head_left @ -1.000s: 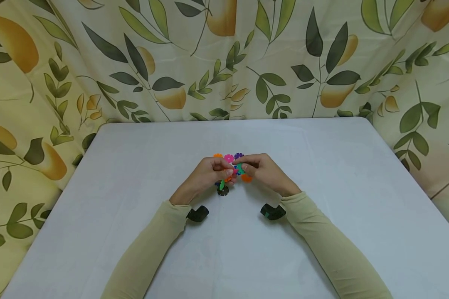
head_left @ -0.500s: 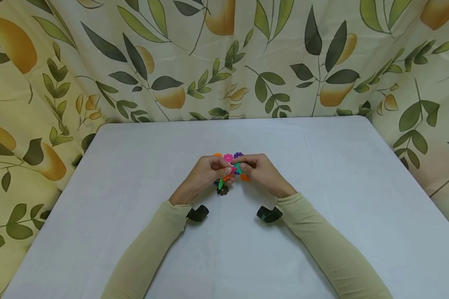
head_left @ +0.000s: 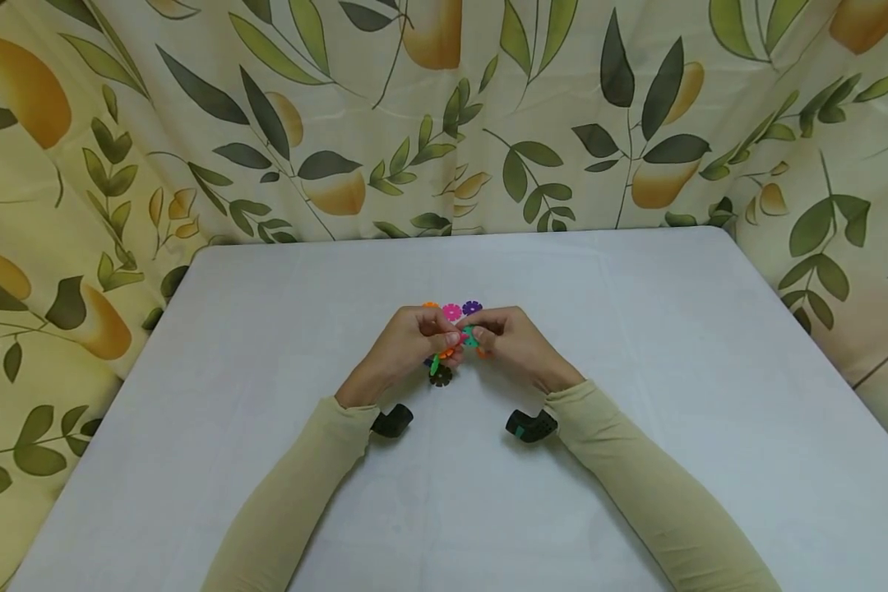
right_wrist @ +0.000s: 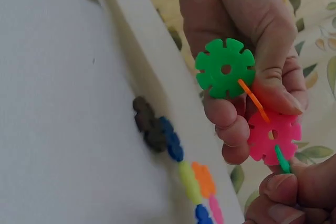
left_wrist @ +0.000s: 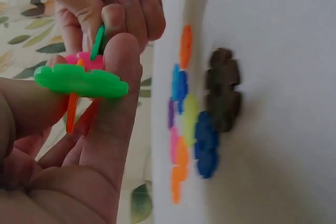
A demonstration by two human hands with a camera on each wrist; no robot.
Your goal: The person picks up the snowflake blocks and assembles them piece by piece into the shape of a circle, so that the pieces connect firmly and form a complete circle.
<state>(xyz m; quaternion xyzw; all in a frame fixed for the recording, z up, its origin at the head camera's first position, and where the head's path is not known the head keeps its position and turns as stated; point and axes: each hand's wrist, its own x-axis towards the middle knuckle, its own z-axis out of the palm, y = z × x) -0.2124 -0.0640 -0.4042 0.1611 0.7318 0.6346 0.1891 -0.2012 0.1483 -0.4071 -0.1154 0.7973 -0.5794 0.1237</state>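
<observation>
Hands (head_left: 409, 345) slightly closer together than before

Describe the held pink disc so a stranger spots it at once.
Over the white table, the left hand and right hand come close together. There the pink disc sits between an orange disc and a teal disc. It is held up; the other pink disc lies on the table.

Head view: from above, near side, facing far and down; widest and furthest back, takes in table (head_left: 326, 312), curtain (head_left: 540, 90), left hand (head_left: 414, 345), right hand (head_left: 521, 345). Left wrist view: close up, past left hand toward right hand, rolled sideways. Right wrist view: also close, facing left hand, rolled the opposite way. Wrist views share both hands, linked discs (right_wrist: 262, 140), loose discs (left_wrist: 190, 121) on table.
</observation>
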